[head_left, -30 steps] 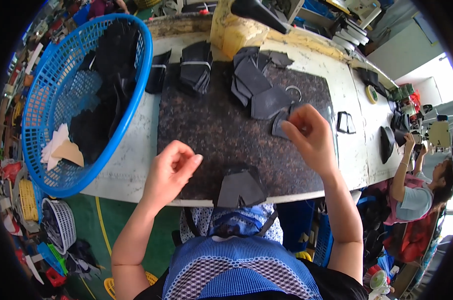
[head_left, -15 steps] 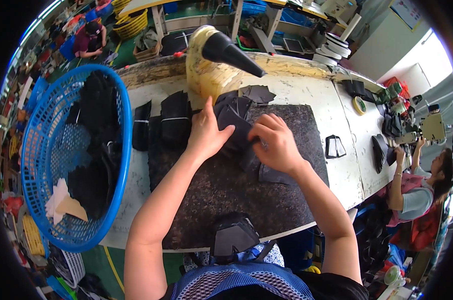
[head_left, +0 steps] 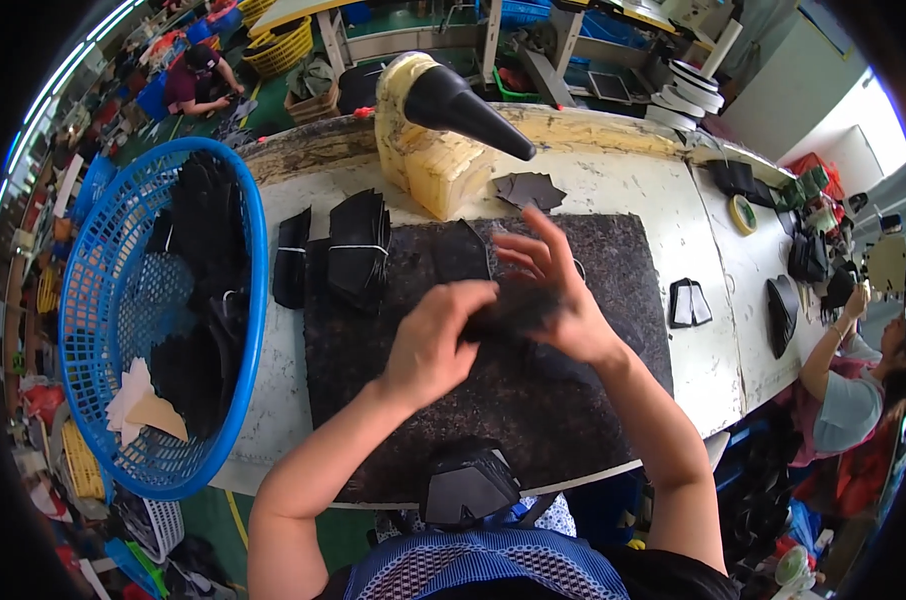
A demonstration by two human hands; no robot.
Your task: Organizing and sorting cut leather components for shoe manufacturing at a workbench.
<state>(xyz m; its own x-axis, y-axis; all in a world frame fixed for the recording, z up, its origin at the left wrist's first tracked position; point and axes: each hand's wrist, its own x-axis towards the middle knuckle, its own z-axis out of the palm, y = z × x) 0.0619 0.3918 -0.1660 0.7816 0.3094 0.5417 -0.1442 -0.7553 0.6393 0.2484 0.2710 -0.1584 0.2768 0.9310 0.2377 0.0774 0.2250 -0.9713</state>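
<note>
Over the dark mat (head_left: 393, 440), a small stack of black pieces (head_left: 513, 308), blurred by motion, lies between my hands. My left hand (head_left: 433, 340) grips its left side with curled fingers and thumb. My right hand (head_left: 563, 300) is at its right side, fingers stretched and spread, the palm close to the stack. A thin pale loop (head_left: 580, 269) shows just behind the right fingers. Another black piece (head_left: 461, 250) lies on the mat beyond my hands. To the left lie a banded black bundle (head_left: 357, 250) and a narrower one (head_left: 292, 258).
A blue basket (head_left: 258, 300) holding black pieces stands at left. Behind the mat is a yellowed block with a black cone (head_left: 463, 105). Black pieces (head_left: 470, 487) are stacked at the front edge. A tape roll (head_left: 742, 214) lies at right, where another person (head_left: 843, 400) works.
Both hands have come nearer to me with the black stack, away from the yellowed block. My right fingers have gone from curled to spread. The view has shifted slightly.
</note>
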